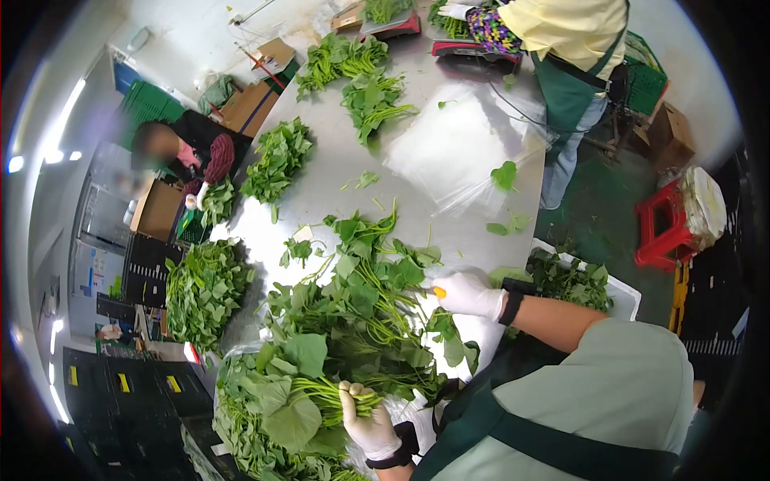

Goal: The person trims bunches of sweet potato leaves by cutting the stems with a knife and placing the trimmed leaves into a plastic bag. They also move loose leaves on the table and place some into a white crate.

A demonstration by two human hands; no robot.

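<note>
My left hand (370,420), in a white glove, is closed around the stems of a bunch of sweet potato greens (309,405), its broad leaves pointing left. My right hand (473,296), also gloved, reaches to the edge of a loose pile of the same greens (365,293). Its fingers close on some stems there, though the fingertips are partly hidden. A small orange piece (439,293) shows at a finger of that hand. Beneath the left hand's bunch lies a large heap of greens (249,409) in clear plastic.
Clear plastic bags (457,144) lie stacked on the metal table (329,176). More bunches (277,160) line its far side, where a co-worker (192,152) handles greens. Another person (561,48) stands by a red scale (473,52). A red stool (662,224) and a white crate (626,297) are at right.
</note>
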